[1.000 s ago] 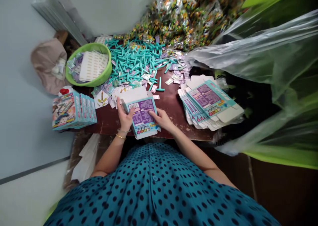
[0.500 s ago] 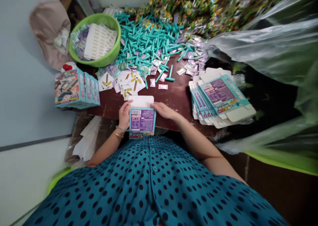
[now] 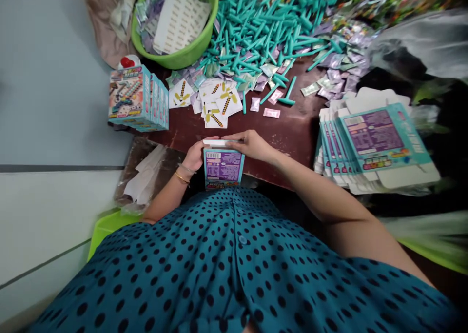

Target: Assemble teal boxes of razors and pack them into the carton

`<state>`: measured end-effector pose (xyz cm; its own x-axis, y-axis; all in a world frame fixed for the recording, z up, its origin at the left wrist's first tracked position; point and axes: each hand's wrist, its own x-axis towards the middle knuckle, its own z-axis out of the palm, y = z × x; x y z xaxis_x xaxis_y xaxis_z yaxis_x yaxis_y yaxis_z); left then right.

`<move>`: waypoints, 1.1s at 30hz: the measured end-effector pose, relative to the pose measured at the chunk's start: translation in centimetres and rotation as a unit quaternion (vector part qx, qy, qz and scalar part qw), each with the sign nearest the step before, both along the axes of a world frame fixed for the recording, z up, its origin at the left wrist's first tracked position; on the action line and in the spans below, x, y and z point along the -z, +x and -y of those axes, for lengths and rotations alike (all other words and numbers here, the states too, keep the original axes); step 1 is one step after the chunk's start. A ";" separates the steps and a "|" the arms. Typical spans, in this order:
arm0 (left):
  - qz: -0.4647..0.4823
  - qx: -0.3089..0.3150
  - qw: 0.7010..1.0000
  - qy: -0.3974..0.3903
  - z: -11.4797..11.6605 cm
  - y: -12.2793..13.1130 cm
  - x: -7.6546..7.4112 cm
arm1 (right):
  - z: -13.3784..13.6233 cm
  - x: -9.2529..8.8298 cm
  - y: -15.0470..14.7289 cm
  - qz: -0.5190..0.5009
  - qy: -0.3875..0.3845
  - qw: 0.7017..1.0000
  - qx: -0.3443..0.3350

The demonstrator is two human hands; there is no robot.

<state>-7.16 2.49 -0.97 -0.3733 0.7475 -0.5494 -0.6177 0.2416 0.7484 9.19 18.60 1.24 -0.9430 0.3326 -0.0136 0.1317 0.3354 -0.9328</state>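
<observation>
A purple and teal cardboard box [image 3: 223, 167] stands upright against my body at the table's front edge, its printed panel facing me. My left hand [image 3: 195, 156] is wrapped round its left side. My right hand [image 3: 252, 145] holds the top right corner, thumb and fingers on the white end flap, which is folded down. Beyond the box lie white cards [image 3: 221, 99] printed with pickaxe and sword pictures, plus small pink wrapped packets [image 3: 271, 113]. Behind them spreads a heap of teal plastic pickaxe-shaped pieces [image 3: 270, 30].
A green basin [image 3: 195, 52] with packets and printed sheets stands at the back left. Finished-looking boxes [image 3: 127, 96] stand in a row at the left. Flattened cartons [image 3: 380, 143] are stacked at the right, near clear plastic sheeting [image 3: 420, 40]. White paper strips [image 3: 144, 177] lie below left.
The white flap stood up before and is now folded down over the box's top. My right hand has moved inward onto it. The whole view has shifted.
</observation>
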 end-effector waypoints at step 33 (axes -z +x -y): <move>-0.361 -0.180 0.908 0.116 2.8 0.3 -0.4 | 4.5 0.2 1.0 -0.132 0.051 0.987 0.080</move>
<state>-6.82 -0.33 -0.61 -0.8164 0.5702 0.0909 0.0453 -0.0937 0.9946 10.21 14.05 1.01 -0.8444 0.4643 0.2673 -0.0532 0.4238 -0.9042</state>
